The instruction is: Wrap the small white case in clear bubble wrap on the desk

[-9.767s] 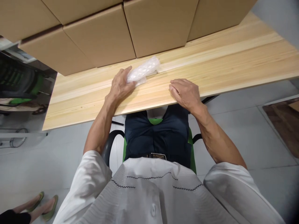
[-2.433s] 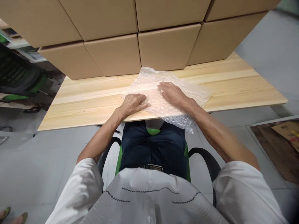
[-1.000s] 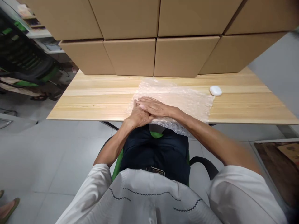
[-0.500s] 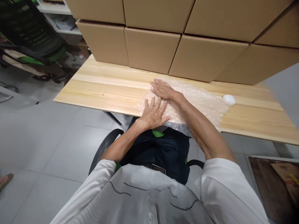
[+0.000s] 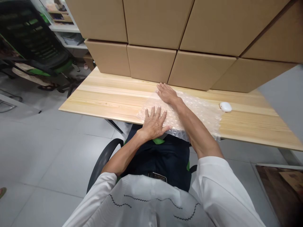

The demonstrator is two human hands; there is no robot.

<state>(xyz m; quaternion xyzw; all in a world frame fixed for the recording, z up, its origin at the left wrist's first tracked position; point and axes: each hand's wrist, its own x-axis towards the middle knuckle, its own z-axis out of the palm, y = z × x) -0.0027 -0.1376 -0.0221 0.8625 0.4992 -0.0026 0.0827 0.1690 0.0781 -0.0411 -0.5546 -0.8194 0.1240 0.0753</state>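
Note:
A sheet of clear bubble wrap [image 5: 201,112] lies flat on the wooden table [image 5: 113,91], its near edge hanging over the front. My left hand [image 5: 154,123] rests palm down on the sheet near the table's front edge, fingers spread. Farther back, my right hand [image 5: 167,94] lies flat with its fingers stretched toward the boxes. Neither hand grips anything. A small white rounded case [image 5: 225,107] sits just past the right end of the sheet.
Brown cardboard boxes [image 5: 151,63] are stacked along the back of the table. A black and green office chair [image 5: 35,47] and white shelves [image 5: 68,28] stand at the far left. Below on the right is a dark brown surface with cardboard [image 5: 279,186].
My right hand has slid toward the boxes and the gap between my hands has widened. The right end of the bubble wrap is now apart from the white case. The view has shifted slightly.

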